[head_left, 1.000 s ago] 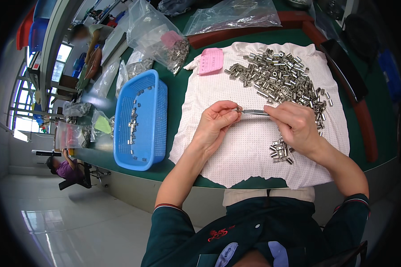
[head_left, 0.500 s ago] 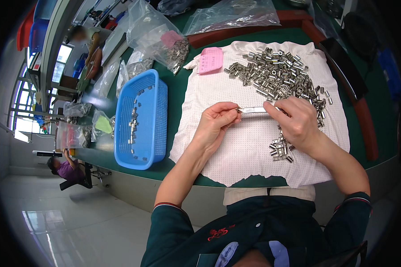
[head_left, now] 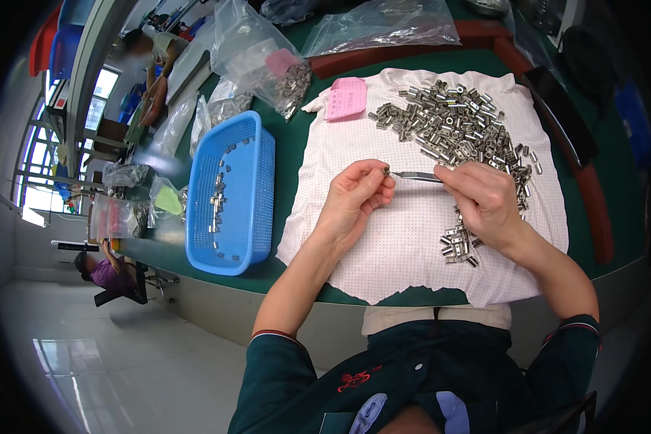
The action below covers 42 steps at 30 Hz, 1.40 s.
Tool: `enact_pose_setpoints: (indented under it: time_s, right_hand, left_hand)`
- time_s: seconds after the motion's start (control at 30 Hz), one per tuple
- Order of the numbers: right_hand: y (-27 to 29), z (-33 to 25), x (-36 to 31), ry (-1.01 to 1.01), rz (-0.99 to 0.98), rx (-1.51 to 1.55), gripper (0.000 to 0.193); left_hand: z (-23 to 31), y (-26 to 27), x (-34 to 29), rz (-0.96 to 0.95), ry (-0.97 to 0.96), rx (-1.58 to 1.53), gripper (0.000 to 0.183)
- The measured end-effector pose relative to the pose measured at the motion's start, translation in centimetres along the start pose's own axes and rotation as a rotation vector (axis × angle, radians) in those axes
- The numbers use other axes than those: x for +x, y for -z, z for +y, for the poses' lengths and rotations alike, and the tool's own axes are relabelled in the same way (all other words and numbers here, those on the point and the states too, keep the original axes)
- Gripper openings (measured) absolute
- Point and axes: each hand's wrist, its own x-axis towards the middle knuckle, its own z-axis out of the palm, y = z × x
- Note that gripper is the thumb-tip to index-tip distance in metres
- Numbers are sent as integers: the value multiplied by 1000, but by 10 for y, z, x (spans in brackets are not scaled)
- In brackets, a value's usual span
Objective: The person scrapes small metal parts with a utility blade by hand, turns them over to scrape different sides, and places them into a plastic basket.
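Observation:
My left hand (head_left: 356, 195) is closed, pinching a small metal sleeve (head_left: 386, 171) between thumb and forefinger above the cloth. In my closed right hand (head_left: 482, 200) is a slim, flat metal tool with a narrow pointed tip (head_left: 418, 176); whether it is a scalpel or tweezers I cannot tell. Its tip points left and meets or nearly meets the end of the sleeve. Behind and right of my hands, a heap of short silver metal sleeves (head_left: 452, 119) is spread on the white dotted cloth (head_left: 325, 163). Several more sleeves (head_left: 458, 246) lie below my right hand.
Left of the cloth stands a blue plastic basket (head_left: 265, 188) with several metal pieces inside. A pink slip (head_left: 346, 98) lies at the cloth's far left. Beyond are clear bags (head_left: 249, 40) of parts. A red-brown raised border (head_left: 594, 210) runs along the right. Two people sit farther left.
The tool has turned in my right hand, its bright flat face giving way to a darker, narrower side. The sleeve's end now shows at my left fingertips. Both hands stay nearly in place.

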Motion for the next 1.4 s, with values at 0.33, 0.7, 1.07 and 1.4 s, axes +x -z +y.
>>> enact_pose_setpoints:
  time_s: [0.33,0.7,1.07,1.4]
  right_hand:
    - [0,0,-2,-71,-28,84,19]
    - [-1,2,-4,6,-58,-39,24]
    - [-2,8,-3,175,2,-223,34]
    - [-2,9,-3,219,10,-269,40]
  left_hand:
    - [-4,-7,0,53,-125,170,15]
    - [-7,-1,1,21,-106,153,14]
    - [-6,1,0,-3,-7,49,15]
    - [-4,0,0,0,39,35,15]
